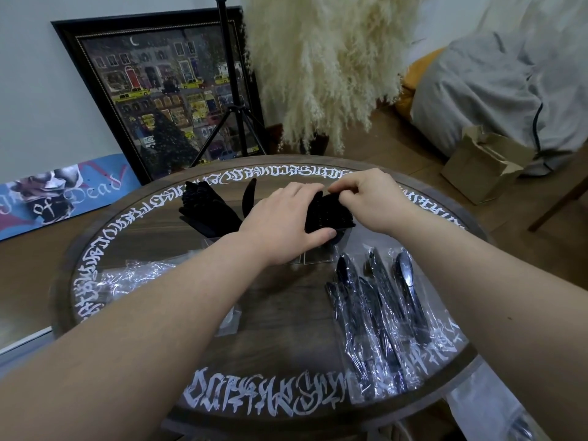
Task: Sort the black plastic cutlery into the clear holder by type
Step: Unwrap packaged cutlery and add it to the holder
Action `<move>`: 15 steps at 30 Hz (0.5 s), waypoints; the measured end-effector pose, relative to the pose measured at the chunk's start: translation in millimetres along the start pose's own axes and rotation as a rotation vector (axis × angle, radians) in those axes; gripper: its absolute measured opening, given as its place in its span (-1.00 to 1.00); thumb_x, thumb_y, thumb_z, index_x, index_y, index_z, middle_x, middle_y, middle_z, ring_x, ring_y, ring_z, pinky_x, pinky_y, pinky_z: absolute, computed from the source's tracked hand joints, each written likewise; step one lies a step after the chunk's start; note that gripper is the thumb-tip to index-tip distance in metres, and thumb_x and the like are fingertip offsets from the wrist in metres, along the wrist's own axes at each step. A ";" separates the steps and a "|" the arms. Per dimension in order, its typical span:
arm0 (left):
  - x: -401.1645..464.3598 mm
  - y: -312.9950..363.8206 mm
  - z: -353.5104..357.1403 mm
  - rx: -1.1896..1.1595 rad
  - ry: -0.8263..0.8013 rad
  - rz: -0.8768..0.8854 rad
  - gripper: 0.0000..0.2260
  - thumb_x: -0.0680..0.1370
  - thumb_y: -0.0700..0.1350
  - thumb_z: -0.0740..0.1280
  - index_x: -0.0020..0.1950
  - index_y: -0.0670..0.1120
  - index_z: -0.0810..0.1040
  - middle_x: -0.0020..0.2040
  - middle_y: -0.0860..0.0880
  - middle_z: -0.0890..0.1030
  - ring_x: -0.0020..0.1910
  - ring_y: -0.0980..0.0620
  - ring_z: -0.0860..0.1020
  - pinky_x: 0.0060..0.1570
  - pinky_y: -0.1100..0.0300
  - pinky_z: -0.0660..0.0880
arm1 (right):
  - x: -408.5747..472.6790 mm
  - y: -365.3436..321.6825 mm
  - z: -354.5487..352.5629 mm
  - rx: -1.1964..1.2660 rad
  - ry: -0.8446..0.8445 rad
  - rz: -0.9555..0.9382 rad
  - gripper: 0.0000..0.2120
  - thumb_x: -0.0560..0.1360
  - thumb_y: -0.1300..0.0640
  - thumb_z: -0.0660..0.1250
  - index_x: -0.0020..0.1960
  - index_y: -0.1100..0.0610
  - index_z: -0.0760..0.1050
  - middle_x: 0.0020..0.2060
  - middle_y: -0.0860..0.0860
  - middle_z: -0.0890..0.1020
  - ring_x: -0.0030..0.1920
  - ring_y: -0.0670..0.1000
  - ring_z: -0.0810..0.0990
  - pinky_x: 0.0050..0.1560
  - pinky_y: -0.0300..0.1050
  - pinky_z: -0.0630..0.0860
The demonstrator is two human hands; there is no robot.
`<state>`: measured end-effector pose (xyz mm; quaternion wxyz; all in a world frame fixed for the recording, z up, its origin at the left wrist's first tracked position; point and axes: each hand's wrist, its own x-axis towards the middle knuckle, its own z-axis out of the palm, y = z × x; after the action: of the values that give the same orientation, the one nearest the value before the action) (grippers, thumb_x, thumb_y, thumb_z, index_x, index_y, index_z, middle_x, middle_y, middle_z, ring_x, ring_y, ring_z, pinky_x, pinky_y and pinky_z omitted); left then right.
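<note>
**Sorting black cutlery at a round lettered table**

Looking down from the head camera, two bare forearms reach forward over a round dark wooden table ringed with white calligraphy. Both hands meet just above the table's centre, toward twelve o'clock.

The left hand comes in from seven o'clock and grasps a thick bundle of black cutlery, its thumb curled under the bundle's near end and its fingers laid over the top. The right hand comes in from four o'clock and pinches the far top edge of the same bundle with curled fingertips. The bundle sits directly over the right part of the clear holder, whose transparent walls show just below the hands.

At ten o'clock from the hands, a stack of black forks stands tilted in the holder's left part, tines up. Between that stack and the left hand, a single black piece stands upright; its type is hard to tell.

At four o'clock on the table lie several black pieces in clear wrappers, side by side, handles toward the viewer. Crumpled empty wrap lies at nine o'clock, partly under the left forearm.

Beyond the table, a framed street painting leans on the wall, with a tripod, pale pampas grass and a cardboard box further right.
</note>
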<state>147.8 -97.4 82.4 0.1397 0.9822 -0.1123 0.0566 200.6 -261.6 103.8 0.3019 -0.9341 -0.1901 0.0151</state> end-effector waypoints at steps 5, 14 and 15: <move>-1.8 2.2 -0.4 -0.026 0.037 -0.043 -0.48 0.45 0.25 0.34 0.28 0.00 0.33 0.19 0.04 0.46 0.17 0.03 0.45 0.09 0.06 0.45 | -4.4 1.6 0.5 0.010 0.049 0.016 -0.69 0.53 0.27 0.16 0.15 0.12 0.61 0.15 0.00 0.62 0.20 -0.01 0.50 0.17 -0.22 0.36; -4.7 2.6 -8.4 0.038 0.056 -0.003 -0.41 0.44 0.30 0.33 0.34 0.00 0.35 0.27 0.04 0.48 0.28 0.04 0.42 0.19 0.10 0.40 | -16.3 2.6 3.0 0.046 0.055 0.020 -0.65 0.56 0.25 0.14 0.26 0.07 0.54 0.20 -0.02 0.60 0.24 -0.02 0.49 0.19 -0.23 0.34; -6.4 3.5 -9.5 0.041 0.056 0.002 -0.39 0.43 0.30 0.33 0.36 0.00 0.34 0.30 0.05 0.47 0.30 0.04 0.41 0.21 0.11 0.39 | -18.9 1.7 2.0 0.055 0.060 0.019 -0.65 0.56 0.25 0.14 0.27 0.07 0.54 0.19 -0.01 0.60 0.23 -0.01 0.50 0.18 -0.23 0.34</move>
<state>140.1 -96.6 91.5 0.1226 0.9828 -0.1080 0.0863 183.3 -268.7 99.6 0.3328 -0.9273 -0.1715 -0.0047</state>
